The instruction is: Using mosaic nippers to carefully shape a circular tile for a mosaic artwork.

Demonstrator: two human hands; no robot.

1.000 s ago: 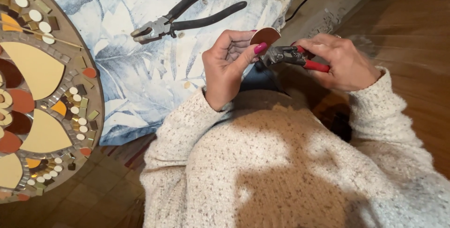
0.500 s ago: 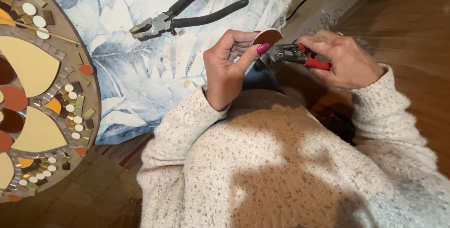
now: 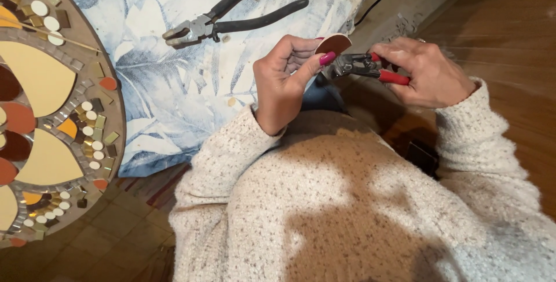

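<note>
Tile piece point(image 3: 337, 43) between nippers point(image 3: 362, 66), hands point(image 3: 286, 79).

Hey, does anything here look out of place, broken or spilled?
Nothing stands out. The left hand holds a small brown tile piece against the red-handled nippers in the right hand. Black-handled pliers lie flat on the leaf-print cloth, beside the round mosaic.

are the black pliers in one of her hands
No, the black pliers lie on the cloth, apart from both hands; the right hand holds red nippers instead.
</note>
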